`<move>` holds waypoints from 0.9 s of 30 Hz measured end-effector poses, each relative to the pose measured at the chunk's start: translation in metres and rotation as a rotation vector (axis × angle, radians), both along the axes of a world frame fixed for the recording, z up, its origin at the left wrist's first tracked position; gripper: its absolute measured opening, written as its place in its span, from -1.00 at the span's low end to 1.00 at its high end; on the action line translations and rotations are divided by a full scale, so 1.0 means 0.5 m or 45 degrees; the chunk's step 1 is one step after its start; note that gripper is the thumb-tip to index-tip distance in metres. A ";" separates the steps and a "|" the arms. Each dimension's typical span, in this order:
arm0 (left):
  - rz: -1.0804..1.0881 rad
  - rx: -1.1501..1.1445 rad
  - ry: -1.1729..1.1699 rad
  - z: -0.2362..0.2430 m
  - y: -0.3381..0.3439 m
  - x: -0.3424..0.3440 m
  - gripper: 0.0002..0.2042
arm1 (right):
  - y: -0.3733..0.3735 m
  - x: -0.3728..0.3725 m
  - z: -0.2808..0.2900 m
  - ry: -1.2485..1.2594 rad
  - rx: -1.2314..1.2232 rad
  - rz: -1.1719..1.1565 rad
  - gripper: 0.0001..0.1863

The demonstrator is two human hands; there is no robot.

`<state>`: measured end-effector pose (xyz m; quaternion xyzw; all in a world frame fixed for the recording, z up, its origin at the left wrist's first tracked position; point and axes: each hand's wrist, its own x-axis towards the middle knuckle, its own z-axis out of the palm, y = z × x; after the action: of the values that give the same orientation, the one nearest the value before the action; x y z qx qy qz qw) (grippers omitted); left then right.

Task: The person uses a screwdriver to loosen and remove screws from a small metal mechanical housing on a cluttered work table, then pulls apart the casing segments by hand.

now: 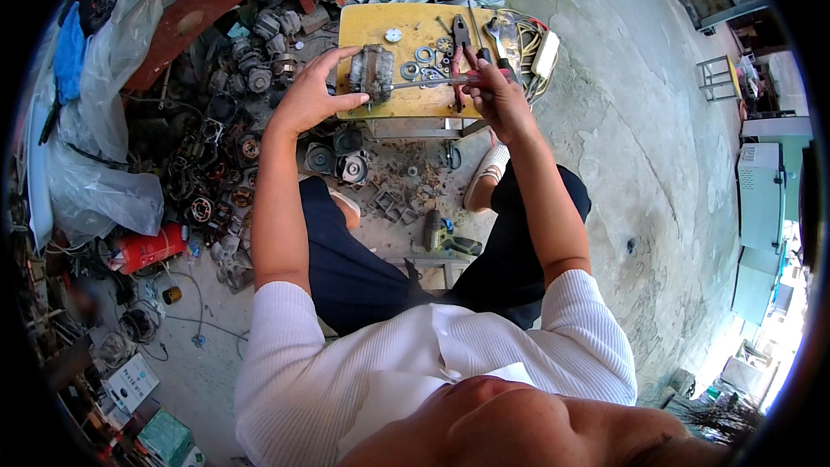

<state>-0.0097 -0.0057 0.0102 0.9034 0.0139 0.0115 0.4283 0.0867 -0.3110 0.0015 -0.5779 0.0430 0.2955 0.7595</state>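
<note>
A grey, dirty electric motor (373,74) lies on the small yellow table (415,21). My left hand (309,97) steadies its left end, thumb at the near edge and fingers at the far edge. In my right hand (504,106) is a screwdriver (432,82), its red handle inside my closed fingers. The shaft points left, and its tip meets the motor's right side. Just beyond that hand lie red-handled pliers (461,35) and a wrench (494,32). Several metal rings (424,54) and a white round part (393,35) rest behind the screwdriver shaft.
Heaped motor parts (220,138) cover the floor on the left, near plastic sheeting (104,199) and a red box (149,247). A power strip (545,54) with coiled cable sits at the table's right edge. A cordless drill (450,238) lies between my feet.
</note>
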 end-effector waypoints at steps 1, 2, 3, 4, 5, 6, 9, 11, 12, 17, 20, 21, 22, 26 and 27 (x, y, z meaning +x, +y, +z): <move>0.008 0.019 0.007 0.001 -0.002 0.000 -0.21 | 0.000 0.000 0.000 -0.003 0.018 0.024 -0.48; 0.015 0.033 0.000 0.002 -0.003 -0.002 -0.21 | 0.002 -0.001 0.000 -0.006 0.037 0.050 -0.46; 0.022 0.047 -0.008 0.004 -0.004 -0.003 -0.22 | 0.004 -0.003 0.000 0.013 0.061 0.027 -0.47; 0.029 0.061 -0.016 0.004 -0.005 -0.004 -0.22 | 0.007 -0.005 0.000 0.033 0.085 0.005 -0.48; 0.032 0.063 -0.022 0.004 -0.005 -0.004 -0.23 | 0.008 -0.006 0.001 0.052 0.109 -0.017 -0.48; 0.036 0.065 -0.028 0.003 -0.006 -0.004 -0.23 | 0.006 -0.003 -0.003 0.057 0.116 0.001 -0.47; 0.109 0.220 -0.083 0.015 -0.023 -0.007 -0.27 | 0.000 0.006 -0.023 0.083 0.101 0.014 -0.46; 0.160 0.300 -0.125 0.018 -0.032 -0.009 -0.29 | 0.000 0.007 -0.027 0.113 0.050 -0.027 -0.47; 0.176 0.303 -0.142 0.014 -0.034 -0.009 -0.28 | 0.004 0.006 -0.026 0.092 0.021 -0.049 -0.47; 0.203 0.416 -0.188 0.007 -0.031 -0.011 -0.26 | 0.015 0.001 -0.023 -0.141 -0.120 -0.045 -0.45; 0.202 0.406 -0.184 0.012 -0.033 -0.012 -0.26 | 0.010 -0.004 0.006 -0.052 -0.208 -0.037 -0.35; 0.195 0.410 -0.184 0.012 -0.034 -0.011 -0.25 | 0.004 0.001 -0.003 -0.092 -0.206 -0.030 -0.33; 0.189 0.414 -0.185 0.012 -0.035 -0.011 -0.25 | -0.001 0.010 -0.022 -0.131 -0.204 -0.023 -0.31; 0.173 0.427 -0.175 0.010 -0.036 -0.013 -0.25 | 0.014 0.004 -0.001 -0.177 0.010 -0.168 -0.46; 0.160 0.415 -0.194 0.003 -0.029 -0.014 -0.25 | 0.021 -0.001 0.011 -0.152 0.056 -0.227 -0.49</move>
<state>-0.0165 -0.0203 0.0117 0.9548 0.0361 0.1086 0.2744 0.0860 -0.3007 0.0071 -0.5716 0.0426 0.1929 0.7964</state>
